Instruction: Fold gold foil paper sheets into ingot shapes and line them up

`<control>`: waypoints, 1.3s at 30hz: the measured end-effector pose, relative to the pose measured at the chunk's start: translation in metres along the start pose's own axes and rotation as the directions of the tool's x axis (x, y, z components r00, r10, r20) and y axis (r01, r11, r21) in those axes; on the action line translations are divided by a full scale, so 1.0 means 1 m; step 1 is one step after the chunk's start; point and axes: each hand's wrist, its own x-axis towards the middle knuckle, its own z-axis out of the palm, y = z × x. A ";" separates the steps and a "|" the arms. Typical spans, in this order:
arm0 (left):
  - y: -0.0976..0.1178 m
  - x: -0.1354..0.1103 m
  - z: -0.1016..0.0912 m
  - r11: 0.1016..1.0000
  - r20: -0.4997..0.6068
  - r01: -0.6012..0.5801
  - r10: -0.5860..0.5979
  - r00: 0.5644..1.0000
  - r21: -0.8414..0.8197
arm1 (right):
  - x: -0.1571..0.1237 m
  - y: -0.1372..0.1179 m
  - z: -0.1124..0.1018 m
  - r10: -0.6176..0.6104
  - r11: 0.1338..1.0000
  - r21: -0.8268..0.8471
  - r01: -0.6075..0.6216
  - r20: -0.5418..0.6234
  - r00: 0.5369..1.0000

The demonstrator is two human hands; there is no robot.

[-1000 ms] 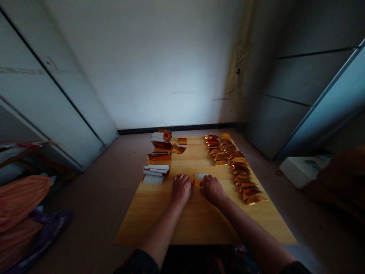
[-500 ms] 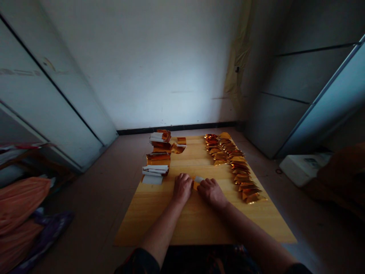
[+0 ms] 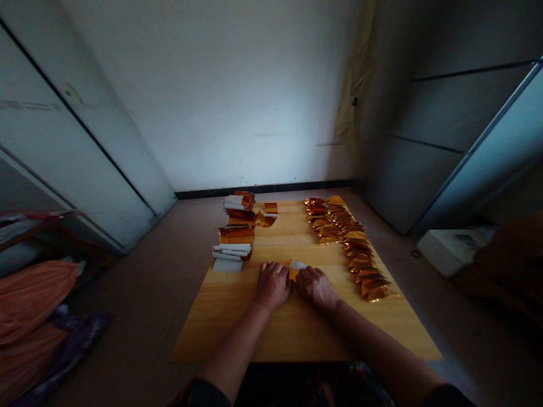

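Left hand [image 3: 274, 284] and right hand [image 3: 315, 286] pinch gold-and-white paper [image 3: 293, 273] between them, low on tabletop [image 3: 292, 339]; exact finger placement partly hidden. Uneven pull could wrinkle or tear it. Folded gold pieces [image 3: 358, 257] lie right of grip; stray sweep might scatter them.

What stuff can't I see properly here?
All in the head view:
- Gold-and-white paper: partly covered by the left hand and right hand.
- Gold pieces on the right: too overlapped to count.
- Orange cloth: cut off by the left edge.
- White box: dark patch too small to read.
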 end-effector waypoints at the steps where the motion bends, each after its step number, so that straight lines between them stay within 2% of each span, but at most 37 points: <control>1: 0.000 0.000 -0.001 1.000 0.006 0.000 0.000 1.000 0.000 | 0.000 0.003 -0.001 -0.014 1.000 0.005 0.014 0.012 1.000; 6: 0.001 0.000 -0.002 1.000 0.005 -0.002 0.002 1.000 0.018 | -0.004 0.011 -0.003 -0.114 0.994 0.004 0.113 0.055 0.992; 12: 0.001 0.001 0.003 0.999 -0.015 0.003 -0.003 1.000 0.040 | 0.001 0.009 -0.004 -0.049 0.998 0.029 0.047 0.070 0.996; 20: 0.000 0.004 0.004 0.998 -0.019 -0.004 0.005 1.000 0.061 | 0.001 0.024 -0.017 -0.149 0.988 0.080 0.136 0.193 0.970; 25: 0.002 0.003 0.004 0.999 -0.035 -0.007 0.009 0.999 0.054 | -0.003 0.021 -0.005 -0.158 0.987 0.044 0.154 0.091 0.983; 30: 0.005 0.003 0.005 0.997 -0.040 -0.002 0.006 0.999 0.082 | -0.004 0.021 0.002 -0.096 0.994 0.046 0.096 0.010 0.995; 35: 0.009 0.004 0.011 0.991 -0.049 0.041 -0.035 0.998 0.127 | -0.004 0.024 0.002 -0.013 0.998 0.064 0.015 -0.024 1.000; 39: 0.009 0.004 0.015 0.991 -0.072 0.041 -0.031 0.997 0.129 | -0.007 0.030 0.003 0.007 0.987 0.160 0.000 -0.044 0.999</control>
